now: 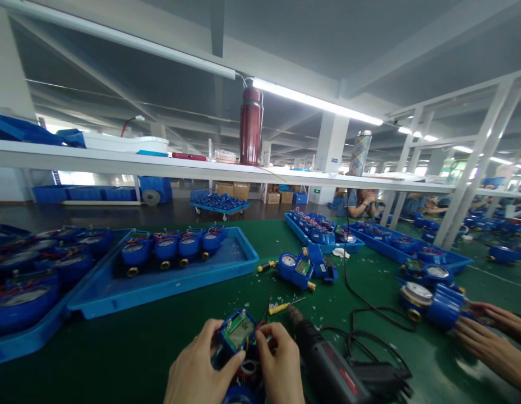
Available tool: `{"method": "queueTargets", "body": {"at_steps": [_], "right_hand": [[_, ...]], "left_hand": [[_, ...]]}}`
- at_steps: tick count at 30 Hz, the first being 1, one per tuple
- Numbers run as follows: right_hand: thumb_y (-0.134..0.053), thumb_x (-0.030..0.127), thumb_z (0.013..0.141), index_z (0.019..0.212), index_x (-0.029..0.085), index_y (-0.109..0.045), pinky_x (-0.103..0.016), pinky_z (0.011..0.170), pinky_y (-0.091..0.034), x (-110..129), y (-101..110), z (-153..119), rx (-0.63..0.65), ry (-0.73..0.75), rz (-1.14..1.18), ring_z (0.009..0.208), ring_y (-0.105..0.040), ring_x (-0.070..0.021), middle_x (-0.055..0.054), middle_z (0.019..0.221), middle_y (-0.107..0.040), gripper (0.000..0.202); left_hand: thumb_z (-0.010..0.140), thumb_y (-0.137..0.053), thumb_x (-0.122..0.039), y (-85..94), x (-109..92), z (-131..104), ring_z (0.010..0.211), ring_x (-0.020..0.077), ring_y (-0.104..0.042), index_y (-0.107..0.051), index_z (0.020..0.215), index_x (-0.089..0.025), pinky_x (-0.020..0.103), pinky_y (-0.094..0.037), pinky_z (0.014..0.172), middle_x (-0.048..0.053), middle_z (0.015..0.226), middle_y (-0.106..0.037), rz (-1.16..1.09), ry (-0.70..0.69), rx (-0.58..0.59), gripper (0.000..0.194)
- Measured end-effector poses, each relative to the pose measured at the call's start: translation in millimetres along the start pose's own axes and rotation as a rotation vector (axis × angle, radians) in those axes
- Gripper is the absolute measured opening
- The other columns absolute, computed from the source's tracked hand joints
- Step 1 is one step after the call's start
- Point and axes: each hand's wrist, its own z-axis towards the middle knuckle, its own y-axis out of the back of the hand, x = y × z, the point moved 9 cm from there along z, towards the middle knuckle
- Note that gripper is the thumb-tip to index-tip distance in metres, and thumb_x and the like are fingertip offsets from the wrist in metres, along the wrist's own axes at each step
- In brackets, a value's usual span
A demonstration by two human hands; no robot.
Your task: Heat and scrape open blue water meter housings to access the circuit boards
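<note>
At the bottom middle, my left hand [201, 365] grips the left side of a blue-framed display module [240, 333] with a green circuit board and grey screen. My right hand [279, 362] has thumb and finger pinched together at the module's right edge, by some thin wires; what lies between them is too small to make out. Beneath the module, partly hidden by the hands, are wires and a blue meter body [238, 394]. A black heat gun [331, 359] lies just right of my right hand, and a yellow screwdriver [279, 308] lies beyond the module.
Blue trays [167, 289] of meters stand at left and further back. An opened meter [294, 268] lies mid-table. Black cables [380, 315] loop at right, near another person's hands [489, 342] at a blue meter. A white shelf [193, 164] spans above, holding a red flask [250, 126].
</note>
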Motion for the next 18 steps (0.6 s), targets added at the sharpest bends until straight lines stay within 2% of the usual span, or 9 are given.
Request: {"method": "queueTargets", "body": {"at_steps": [8, 12, 18], "right_hand": [[-0.057, 0.028, 0.084, 0.073, 0.02, -0.07, -0.025, 0.05, -0.043, 0, -13, -2, 0.06, -0.002, -0.029, 0.056, -0.064, -0.0197, -0.004, 0.063, -0.068, 0.019], [-0.056, 0.02, 0.081, 0.071, 0.022, -0.071, -0.026, 0.054, -0.042, 9, -15, -2, 0.067, 0.044, -0.081, 0.058, -0.065, -0.0202, -0.003, 0.064, -0.07, 0.018], [-0.055, 0.019, 0.085, 0.066, 0.022, -0.063, -0.026, 0.053, -0.034, 15, -17, -5, 0.056, 0.147, -0.145, 0.054, -0.059, -0.0163, 0.0, 0.059, -0.063, 0.021]], "left_hand": [[0.074, -0.061, -0.046, 3.5, 6, 4, 0.107, 0.0336, -0.073, -0.061, 0.113, -0.024, 0.041, -0.056, 0.092, 0.01, 0.111, -0.076, 0.042, -0.003, -0.046, 0.045], [0.074, -0.059, -0.051, 1.5, 12, 8, 0.108, 0.034, -0.072, -0.06, 0.113, -0.025, 0.042, -0.056, 0.093, 0.009, 0.11, -0.077, 0.039, 0.014, -0.008, 0.047], [0.073, -0.059, -0.056, -6.0, 21, 11, 0.111, 0.0324, -0.071, -0.057, 0.111, -0.027, 0.04, -0.058, 0.091, 0.007, 0.112, -0.077, -0.069, 0.043, 0.057, 0.048]]}}
